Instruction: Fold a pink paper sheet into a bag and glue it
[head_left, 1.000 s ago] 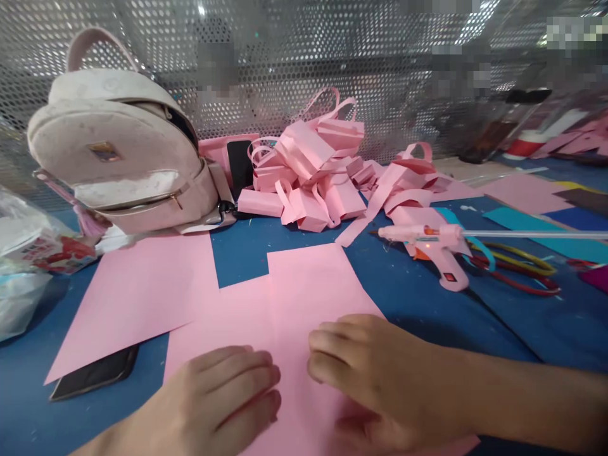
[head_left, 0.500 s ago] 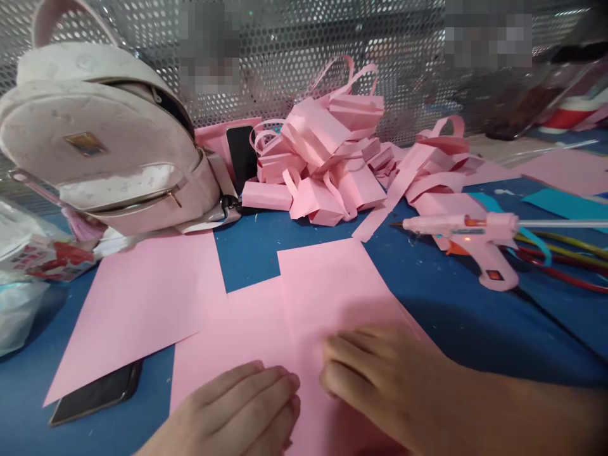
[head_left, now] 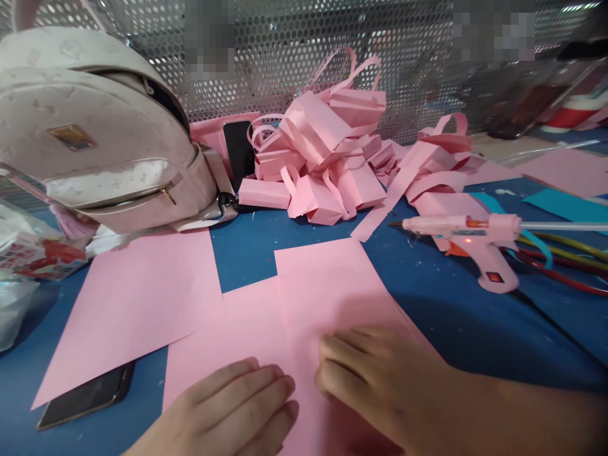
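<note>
Together, a person's two hands rest over pink paper at the near edge of a blue desk (head_left: 242, 247). The left hand (head_left: 232, 405) lies palm down, fingers extended and held close to one another; the right hand (head_left: 380, 380) has its fingers curled in on the narrow pink sheet (head_left: 327, 278), and whether they pinch it I cannot tell. That sheet lies near centre, overlapping a wider pink sheet (head_left: 254, 310) at its left. Farther left, another pink sheet (head_left: 142, 297) partly covers a dark phone (head_left: 85, 396). Beyond, a pale backpack (head_left: 118, 145) stands at far left, pink paper bags (head_left: 316, 133) are heaped at far centre, and a pink glue gun (head_left: 489, 237), its small light glowing, sits to the right.
</note>
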Action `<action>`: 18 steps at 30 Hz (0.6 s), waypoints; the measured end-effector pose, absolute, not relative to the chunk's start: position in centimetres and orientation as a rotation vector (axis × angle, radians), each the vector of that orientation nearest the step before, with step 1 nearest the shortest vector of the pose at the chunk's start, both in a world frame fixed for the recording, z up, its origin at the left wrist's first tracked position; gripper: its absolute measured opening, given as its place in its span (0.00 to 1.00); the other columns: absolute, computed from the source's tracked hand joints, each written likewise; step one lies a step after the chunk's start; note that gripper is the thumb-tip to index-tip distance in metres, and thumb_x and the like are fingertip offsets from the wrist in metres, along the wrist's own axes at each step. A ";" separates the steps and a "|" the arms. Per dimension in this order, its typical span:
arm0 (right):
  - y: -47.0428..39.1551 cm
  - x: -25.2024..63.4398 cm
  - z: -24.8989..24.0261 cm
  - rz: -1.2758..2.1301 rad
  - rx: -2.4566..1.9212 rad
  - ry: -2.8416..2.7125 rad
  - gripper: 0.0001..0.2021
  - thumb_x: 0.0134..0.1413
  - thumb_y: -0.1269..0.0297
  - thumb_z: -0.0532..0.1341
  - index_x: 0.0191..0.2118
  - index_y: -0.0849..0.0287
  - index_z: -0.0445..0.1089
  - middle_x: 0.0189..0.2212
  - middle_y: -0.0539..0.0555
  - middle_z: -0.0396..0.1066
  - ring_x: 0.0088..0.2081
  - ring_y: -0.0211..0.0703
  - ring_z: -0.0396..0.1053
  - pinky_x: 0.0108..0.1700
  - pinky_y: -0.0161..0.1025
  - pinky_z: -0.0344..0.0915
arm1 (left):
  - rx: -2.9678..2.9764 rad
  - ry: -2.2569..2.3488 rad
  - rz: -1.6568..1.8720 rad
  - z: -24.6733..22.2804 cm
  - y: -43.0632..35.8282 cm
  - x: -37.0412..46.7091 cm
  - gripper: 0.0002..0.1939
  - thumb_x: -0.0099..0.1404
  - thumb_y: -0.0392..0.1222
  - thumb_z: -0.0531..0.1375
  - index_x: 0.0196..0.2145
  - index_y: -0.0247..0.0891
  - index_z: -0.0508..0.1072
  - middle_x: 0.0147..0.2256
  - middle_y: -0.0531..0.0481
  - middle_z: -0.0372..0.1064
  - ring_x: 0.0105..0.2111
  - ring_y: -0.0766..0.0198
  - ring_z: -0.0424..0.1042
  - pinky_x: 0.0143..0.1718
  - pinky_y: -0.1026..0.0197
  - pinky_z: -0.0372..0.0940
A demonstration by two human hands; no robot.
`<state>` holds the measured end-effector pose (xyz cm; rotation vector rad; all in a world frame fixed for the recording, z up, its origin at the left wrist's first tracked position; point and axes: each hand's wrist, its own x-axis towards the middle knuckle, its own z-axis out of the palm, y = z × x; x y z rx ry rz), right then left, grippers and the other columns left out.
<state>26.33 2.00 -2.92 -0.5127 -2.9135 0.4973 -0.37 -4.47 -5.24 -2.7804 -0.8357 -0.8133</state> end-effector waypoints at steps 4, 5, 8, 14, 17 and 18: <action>2.2 26.3 -2.7 0.529 -0.490 -2.908 0.13 0.56 0.56 0.63 0.41 0.59 0.65 0.39 0.55 0.70 0.36 0.48 0.63 0.35 0.43 0.57 | -2.741 -0.800 -0.866 -5.9 -4.3 -0.4 0.14 0.77 0.34 0.53 0.49 0.37 0.79 0.52 0.54 0.77 0.55 0.66 0.74 0.68 0.59 0.56; 2.3 26.3 -2.6 0.532 -0.477 -2.909 0.14 0.55 0.55 0.63 0.41 0.59 0.65 0.39 0.55 0.70 0.36 0.47 0.63 0.35 0.43 0.57 | -2.742 -0.800 -0.860 -5.9 -4.2 -0.4 0.14 0.77 0.34 0.53 0.49 0.37 0.79 0.52 0.54 0.77 0.55 0.66 0.73 0.68 0.59 0.56; 2.2 26.3 -2.7 0.535 -0.456 -2.907 0.16 0.55 0.53 0.64 0.41 0.59 0.65 0.39 0.55 0.70 0.35 0.47 0.63 0.34 0.43 0.57 | -2.734 -0.785 -0.875 -5.4 -4.2 -0.4 0.14 0.77 0.34 0.53 0.48 0.38 0.80 0.51 0.53 0.78 0.54 0.67 0.74 0.69 0.59 0.55; 1.9 26.3 -3.0 0.498 -0.454 -2.878 0.20 0.54 0.50 0.66 0.43 0.60 0.65 0.40 0.56 0.71 0.36 0.48 0.65 0.36 0.44 0.59 | -2.845 -0.900 -0.664 -3.9 -4.4 -0.3 0.13 0.76 0.37 0.55 0.49 0.45 0.79 0.52 0.52 0.76 0.54 0.65 0.73 0.65 0.60 0.59; 1.6 26.2 -2.7 0.404 -0.396 -2.881 0.18 0.53 0.56 0.68 0.43 0.59 0.65 0.40 0.54 0.72 0.35 0.46 0.65 0.34 0.43 0.59 | -2.844 -0.904 -0.678 -3.8 -4.5 -0.3 0.14 0.77 0.39 0.53 0.49 0.45 0.79 0.52 0.51 0.75 0.56 0.64 0.71 0.65 0.60 0.59; 1.3 26.1 -2.6 0.376 -0.402 -2.879 0.15 0.54 0.58 0.68 0.42 0.59 0.65 0.39 0.53 0.73 0.34 0.45 0.66 0.34 0.42 0.59 | -2.856 -0.911 -0.667 -3.7 -4.6 -0.4 0.14 0.77 0.39 0.53 0.50 0.45 0.78 0.53 0.51 0.75 0.56 0.64 0.71 0.65 0.60 0.59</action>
